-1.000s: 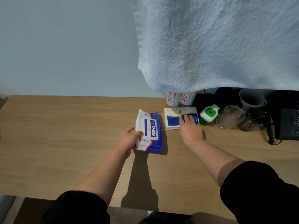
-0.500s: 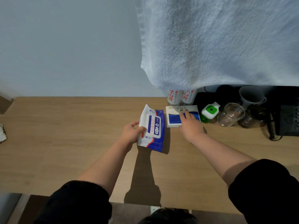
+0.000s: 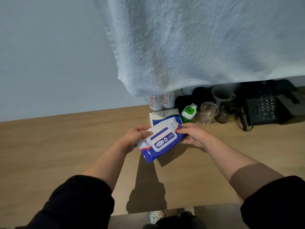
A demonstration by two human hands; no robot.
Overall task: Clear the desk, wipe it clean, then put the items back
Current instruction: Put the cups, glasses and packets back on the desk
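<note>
- The left hand holds the left end of a soft plastic pack of wet wipes, blue with a white label flap. Its thumb lies on the top face and its fingers curl under the pack.
- The right hand grips the right end of the same pack, with the thumb on the upper corner and the fingers bent below it.
- Both forearms reach forward from black sleeves and come together at the pack.
- The pack hangs between the two hands, lifted off the light brown wooden desk and tilted, and its shadow falls below it.
- Just behind the grip a flat white and blue booklet lies on the desk, partly hidden by the pack.
- Further behind stand two clear bottles with red characters.
- To the right of the grip are a small green bottle with a white cap, a clear drinking glass, a white mug and a black telephone.
- A white terry towel hangs above everything.
</note>
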